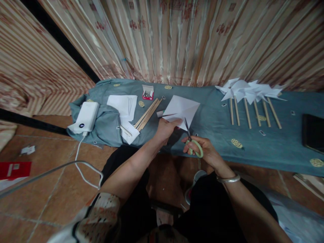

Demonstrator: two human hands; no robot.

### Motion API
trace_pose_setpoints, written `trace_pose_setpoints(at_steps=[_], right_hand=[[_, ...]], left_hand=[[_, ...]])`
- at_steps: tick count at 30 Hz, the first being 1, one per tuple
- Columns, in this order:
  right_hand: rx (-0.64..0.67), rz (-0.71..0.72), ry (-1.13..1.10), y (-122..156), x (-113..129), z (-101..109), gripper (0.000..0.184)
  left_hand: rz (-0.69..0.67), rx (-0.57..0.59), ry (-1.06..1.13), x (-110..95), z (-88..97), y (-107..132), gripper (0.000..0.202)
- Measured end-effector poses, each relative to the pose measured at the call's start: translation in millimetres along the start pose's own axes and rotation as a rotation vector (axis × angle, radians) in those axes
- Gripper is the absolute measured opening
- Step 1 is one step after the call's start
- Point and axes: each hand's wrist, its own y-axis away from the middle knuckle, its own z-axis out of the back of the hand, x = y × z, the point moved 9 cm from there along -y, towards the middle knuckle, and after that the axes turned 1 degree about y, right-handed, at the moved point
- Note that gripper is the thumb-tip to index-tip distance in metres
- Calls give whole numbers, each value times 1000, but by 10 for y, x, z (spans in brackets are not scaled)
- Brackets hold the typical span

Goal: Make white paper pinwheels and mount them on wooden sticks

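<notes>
My left hand [165, 130] pinches the near edge of a white square paper sheet [182, 107] with fold creases, held just above the blue cloth [217, 135]. My right hand [204, 150] grips green-handled scissors [192, 143], fingers through the loops. The blades point up into the paper's lower edge, right beside my left thumb. A silver bangle [229, 179] circles my right wrist.
Bare wooden sticks [148, 114], more white paper [124, 108] and a small red box [147, 92] lie to the left. A white power bank [86, 118] with cable sits at the cloth's left end. Several finished paper pinwheels on sticks [249, 98] lie right. A dark object [314, 133] sits far right.
</notes>
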Motion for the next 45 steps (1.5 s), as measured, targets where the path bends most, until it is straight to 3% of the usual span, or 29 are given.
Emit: trace_pose_setpoints(at_steps=[7,11,15,20,23,26,31,37,41,45], right_hand=[[33,5,12,62,34,172,53],[-141,83,-23,59,101,447,48],[-338,185,-126,57,217,648,50],[-437,283,-190,71,374,719,50],[-463,316,-163,64,446,713,44],[-501,291,-160,20,459,683,40],[-609,267,-274,-59,464,625,38],[-738,340,-514,-133,515,534,35],[-692,384,-475,-238,590,346,36],[-618,342,-404,-342,573,169,40]], left_hand=[[-59,-27,51,-131,143,-56,16],[-107,-6,-5,-162,181,-59,17],[-221,86,-185,-215,134,-31,15],[-256,255,-533,-200,3,83,12],[-300,252,-744,-254,-21,152,17],[-358,240,-806,-338,-45,185,21],[-350,247,-524,-439,-40,130,10],[-38,95,112,-244,9,101,33],[19,95,240,-184,-114,154,38],[-20,12,355,-257,-58,116,38]])
